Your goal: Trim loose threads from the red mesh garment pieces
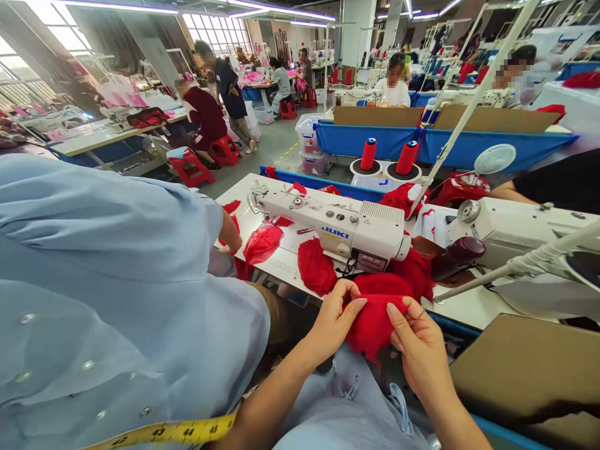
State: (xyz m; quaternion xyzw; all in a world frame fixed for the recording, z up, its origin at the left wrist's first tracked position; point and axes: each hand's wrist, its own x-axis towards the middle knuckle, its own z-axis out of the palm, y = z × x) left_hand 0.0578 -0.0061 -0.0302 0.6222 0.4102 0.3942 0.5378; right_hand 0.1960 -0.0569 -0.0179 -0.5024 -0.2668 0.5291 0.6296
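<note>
Head view: a yellow tape measure crosses the near foreground beside a worker's left forearm, while a brown cardboard panel flanks the right. Above the lap, at the near edge of the table, the left hand and right hand hold a piece of red fabric between them, each grip a pinch of thumb and fingers on its upper edge. The step in hand appears to be drawing that edge out; the next move would seem to call for steady, even tension, so the limp cloth neither bunches nor slips.

On the white table just beyond stands a JUKI sewing machine, with loose red pieces in front of it. To the left, a co-worker in a light-blue shirt has a hand near the needle end; what it grasps, I cannot tell. Two red thread cones stand behind the machine, a small white fan to their right. Farther off, past blue cloth troughs, people sit on red stools under strip lights, tall windows behind.
</note>
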